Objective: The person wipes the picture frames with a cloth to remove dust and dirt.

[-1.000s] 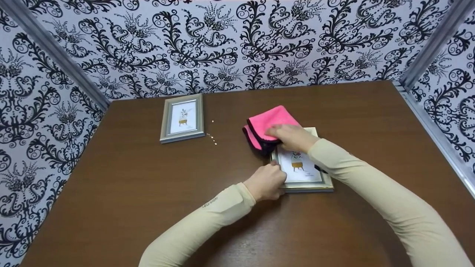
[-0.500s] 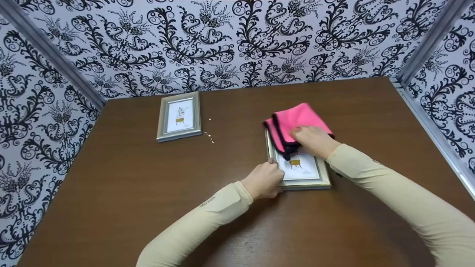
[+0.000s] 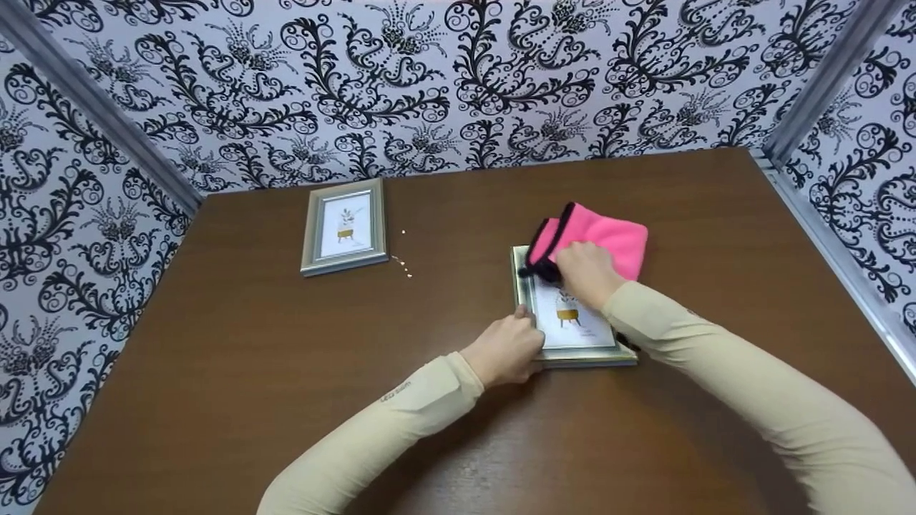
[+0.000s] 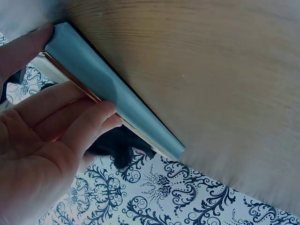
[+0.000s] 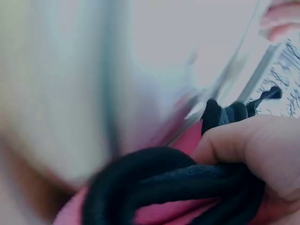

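On the brown table lies a picture frame [image 3: 581,355] with a pale silvery border and a print of a plant in a yellow pot on legs. The left hand [image 3: 505,347] grips its lower left edge; in the left wrist view its fingers [image 4: 89,124] lie along the frame's side [image 4: 112,89] and another digit touches the corner. Bunched in the right hand [image 3: 588,273] is a folded pink cloth [image 3: 615,239] with black edging, lying over the upper part of the frame. The right wrist view shows the thumb [image 5: 253,143] pressing the cloth's black-edged folds [image 5: 178,183].
A second, similar picture frame [image 3: 343,227] lies at the back left of the table [image 3: 300,372]. Small white bits [image 3: 404,267] are scattered beside it. Walls with black scroll patterns [image 3: 401,86] stand behind and at both sides.
The right hand has moved the pink cloth rightward across the upper part of the frame, and the cloth has turned. The left hand keeps its place at the frame's edge.
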Motion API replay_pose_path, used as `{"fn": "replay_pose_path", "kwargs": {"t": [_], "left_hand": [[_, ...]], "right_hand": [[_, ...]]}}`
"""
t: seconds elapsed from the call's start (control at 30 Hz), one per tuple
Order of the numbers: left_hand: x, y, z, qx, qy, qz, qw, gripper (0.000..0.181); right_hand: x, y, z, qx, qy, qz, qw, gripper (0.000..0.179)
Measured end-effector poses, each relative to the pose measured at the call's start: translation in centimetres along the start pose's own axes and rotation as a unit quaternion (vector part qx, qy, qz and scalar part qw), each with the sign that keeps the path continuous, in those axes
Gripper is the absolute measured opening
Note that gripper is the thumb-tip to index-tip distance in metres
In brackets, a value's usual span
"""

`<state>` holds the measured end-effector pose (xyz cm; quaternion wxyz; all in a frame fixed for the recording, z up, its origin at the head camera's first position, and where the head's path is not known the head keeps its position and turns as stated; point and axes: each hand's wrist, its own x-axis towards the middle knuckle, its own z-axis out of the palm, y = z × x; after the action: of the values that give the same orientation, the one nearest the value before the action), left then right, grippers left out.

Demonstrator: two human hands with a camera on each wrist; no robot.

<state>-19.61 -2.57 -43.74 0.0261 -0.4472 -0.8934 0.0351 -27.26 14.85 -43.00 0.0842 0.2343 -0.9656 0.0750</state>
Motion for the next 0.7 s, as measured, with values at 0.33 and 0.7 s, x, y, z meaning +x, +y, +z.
{"fn": "replay_pose_path", "kwargs": {"t": [0.33, 0.7], "left_hand": [[-0.2, 0.0, 0.2, 0.030, 0.014, 0.008, 0.9994, 0.022], [-0.2, 0.1, 0.4, 0.042, 0.025, 0.002, 0.9988, 0.025]], "right_hand": [[1.7, -0.4, 0.7, 0.147, -0.055, -0.141, 0.9775, 0.036], [1.4, 3.0, 0.0, 0.064, -0.093, -0.258, 0.9594, 0.057]]}}
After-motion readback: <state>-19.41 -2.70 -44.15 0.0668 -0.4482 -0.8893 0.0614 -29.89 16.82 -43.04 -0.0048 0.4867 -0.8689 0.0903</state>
